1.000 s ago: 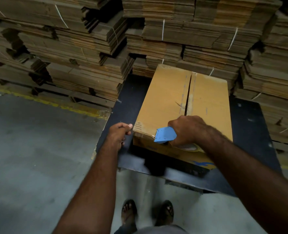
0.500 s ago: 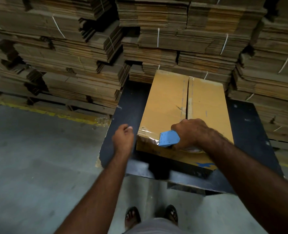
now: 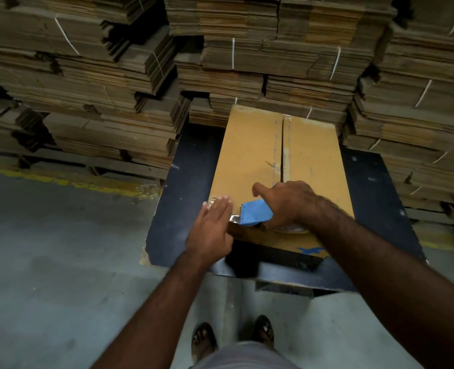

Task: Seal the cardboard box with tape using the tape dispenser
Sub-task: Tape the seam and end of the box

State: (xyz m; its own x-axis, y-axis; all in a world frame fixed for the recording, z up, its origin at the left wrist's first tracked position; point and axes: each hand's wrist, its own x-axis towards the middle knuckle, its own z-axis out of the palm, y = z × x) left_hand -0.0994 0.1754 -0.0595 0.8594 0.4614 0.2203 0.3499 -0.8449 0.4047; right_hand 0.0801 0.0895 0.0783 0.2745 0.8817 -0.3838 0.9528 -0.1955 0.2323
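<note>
From the head view, the left hand (image 3: 212, 230) lies flat, fingers straight, pressing the near left corner of the cardboard box (image 3: 250, 155). The right hand (image 3: 287, 203) grips the blue tape dispenser (image 3: 255, 212) at the box's near edge. The box sits on the dark bench (image 3: 191, 187), flaps closed, centre seam showing.

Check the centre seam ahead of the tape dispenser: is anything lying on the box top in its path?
Nothing visible blocks it. The seam runs bare from the tape dispenser to the box's far edge. The left hand lies flat at the near left corner, off that line.
</note>
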